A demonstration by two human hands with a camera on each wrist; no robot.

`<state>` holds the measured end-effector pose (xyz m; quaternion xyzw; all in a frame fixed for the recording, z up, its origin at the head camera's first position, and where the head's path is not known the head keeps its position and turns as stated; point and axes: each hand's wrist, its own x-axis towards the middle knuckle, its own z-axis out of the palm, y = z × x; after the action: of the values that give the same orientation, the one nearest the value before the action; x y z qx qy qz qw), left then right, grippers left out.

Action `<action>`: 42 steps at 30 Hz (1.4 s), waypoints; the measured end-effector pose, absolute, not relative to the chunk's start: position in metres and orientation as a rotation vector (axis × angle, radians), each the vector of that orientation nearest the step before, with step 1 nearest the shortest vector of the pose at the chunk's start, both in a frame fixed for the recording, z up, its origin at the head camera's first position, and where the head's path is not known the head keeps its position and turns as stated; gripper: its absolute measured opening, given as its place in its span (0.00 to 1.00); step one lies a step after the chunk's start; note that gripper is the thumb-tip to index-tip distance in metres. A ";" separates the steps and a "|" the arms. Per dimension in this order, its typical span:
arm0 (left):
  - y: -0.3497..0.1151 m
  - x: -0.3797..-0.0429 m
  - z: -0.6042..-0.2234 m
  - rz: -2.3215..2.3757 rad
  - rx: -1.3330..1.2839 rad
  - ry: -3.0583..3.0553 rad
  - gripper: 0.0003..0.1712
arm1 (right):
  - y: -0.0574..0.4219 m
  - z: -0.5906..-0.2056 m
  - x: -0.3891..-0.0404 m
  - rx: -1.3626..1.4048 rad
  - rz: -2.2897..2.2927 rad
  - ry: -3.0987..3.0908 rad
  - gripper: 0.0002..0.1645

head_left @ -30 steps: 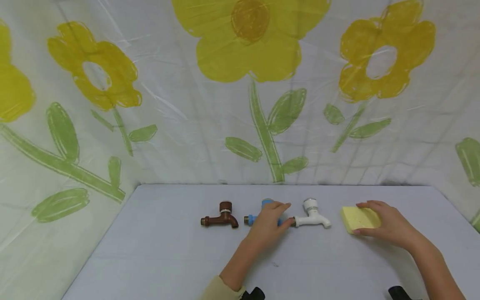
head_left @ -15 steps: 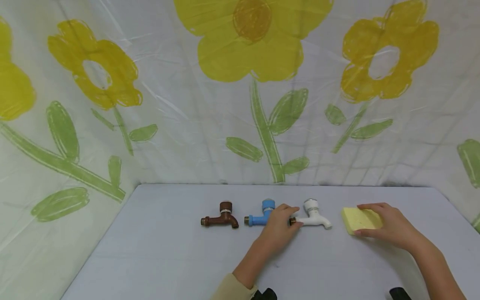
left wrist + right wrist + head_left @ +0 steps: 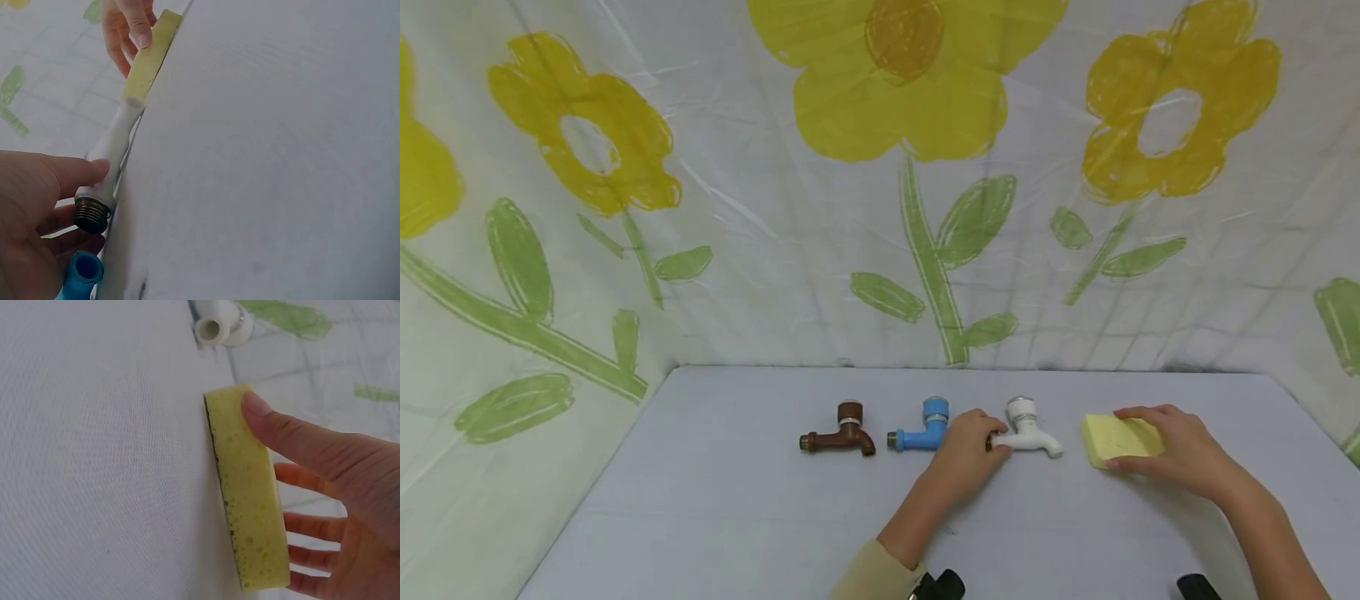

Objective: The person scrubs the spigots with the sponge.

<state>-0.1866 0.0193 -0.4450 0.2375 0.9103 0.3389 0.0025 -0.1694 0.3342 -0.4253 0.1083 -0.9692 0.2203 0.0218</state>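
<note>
My left hand holds the threaded end of a white tap, thumb on the near side and fingers behind. In the left wrist view, the tap's dark brass thread shows between thumb and fingers. The white tap lies on the table with its spout to the right. Farther right, my right hand grips a yellow sponge across its width. The right wrist view has the thumb on one face of the sponge and the other fingers along its far side.
A blue tap lies just left of my left hand, partly behind it. Left of that is a brown tap. All rest on a white table, backed by a flower-printed sheet.
My left hand has moved right, off the blue tap, and its thumb and fingers have closed on the white tap's threaded end. The right hand and sponge stay put.
</note>
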 end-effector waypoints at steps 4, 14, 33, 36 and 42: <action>0.021 -0.186 -0.443 0.996 0.766 2.905 0.11 | 0.335 -0.425 -0.169 0.360 0.671 -2.999 0.44; 0.027 -0.189 -0.439 0.685 0.792 3.005 0.12 | 0.340 -0.422 -0.168 0.407 0.602 -3.025 0.47; 0.022 -0.186 -0.436 1.033 0.766 2.857 0.14 | 0.327 -0.413 -0.161 0.339 0.669 -2.991 0.51; 0.020 -0.185 -0.435 1.138 0.787 2.830 0.14 | 0.320 -0.411 -0.159 0.315 0.704 -2.958 0.52; 0.018 -0.186 -0.431 1.269 0.801 2.817 0.13 | 0.310 -0.403 -0.155 0.289 0.748 -2.915 0.52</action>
<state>-0.1859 0.0183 -0.4307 0.2510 0.8822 0.3975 -0.0250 -0.1554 0.3101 -0.4030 0.0955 -0.9625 0.2469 0.0591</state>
